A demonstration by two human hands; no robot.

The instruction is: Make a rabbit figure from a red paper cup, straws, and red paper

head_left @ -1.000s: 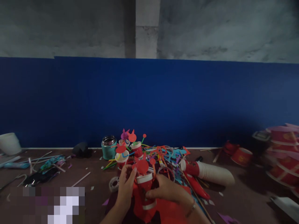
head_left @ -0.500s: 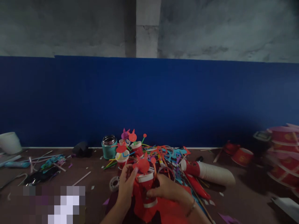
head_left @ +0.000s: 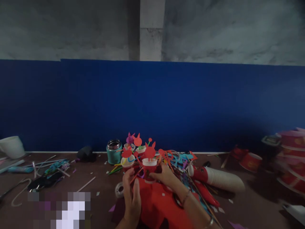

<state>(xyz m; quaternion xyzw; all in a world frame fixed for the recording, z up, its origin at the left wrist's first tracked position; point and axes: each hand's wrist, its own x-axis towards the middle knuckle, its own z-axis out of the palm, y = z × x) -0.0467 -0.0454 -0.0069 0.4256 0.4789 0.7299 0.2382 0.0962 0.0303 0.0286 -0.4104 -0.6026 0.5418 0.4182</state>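
Note:
My right hand grips a red paper cup from its right side, thumb across the front. The cup stands upright, and a red paper animal head with pointed ears rises above its white rim. Left of the cup, my left hand is apart from it, fingers spread and nothing in them. Just behind stand similar decorated cups, one with a yellow strip and another with an orange eared head. Red paper sheets lie below both hands.
A tape roll lies left of my left hand, with a teal jar behind it. Coloured strips and a fallen stack of paper cups lie to the right. Red bowls are stacked at the far right.
The cup has moved away from me, toward the other decorated cups, in my right hand. My left hand has let go of it and dropped back.

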